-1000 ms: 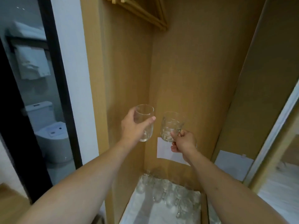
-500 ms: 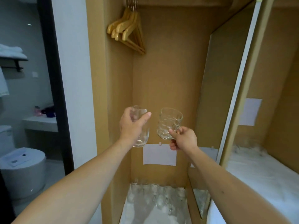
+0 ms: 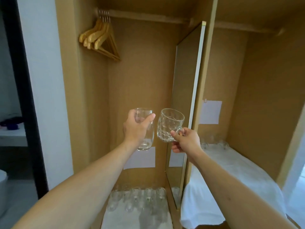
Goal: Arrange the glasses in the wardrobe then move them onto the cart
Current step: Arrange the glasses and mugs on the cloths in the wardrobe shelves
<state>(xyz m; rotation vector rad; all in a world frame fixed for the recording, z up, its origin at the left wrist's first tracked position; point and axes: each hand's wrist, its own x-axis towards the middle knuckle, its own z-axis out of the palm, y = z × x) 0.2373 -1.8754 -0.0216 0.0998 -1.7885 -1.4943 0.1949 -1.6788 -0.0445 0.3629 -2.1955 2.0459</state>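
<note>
- Your left hand (image 3: 137,128) grips a smooth tumbler (image 3: 145,138), fingers wrapped round its side, held upright in the air before the wardrobe (image 3: 140,80).
- Your right hand (image 3: 186,142) pinches the handle of a dimpled glass mug (image 3: 168,124), tilted left, just beside the tumbler.
- More glasses (image 3: 140,199) stand in rows on the white-covered wardrobe floor below.
- Wooden hangers (image 3: 100,38) hang top left.

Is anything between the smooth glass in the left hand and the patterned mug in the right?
No. In the head view, the smooth glass and patterned mug are held side by side, with only a narrow gap showing the wardrobe's back panel.
</note>
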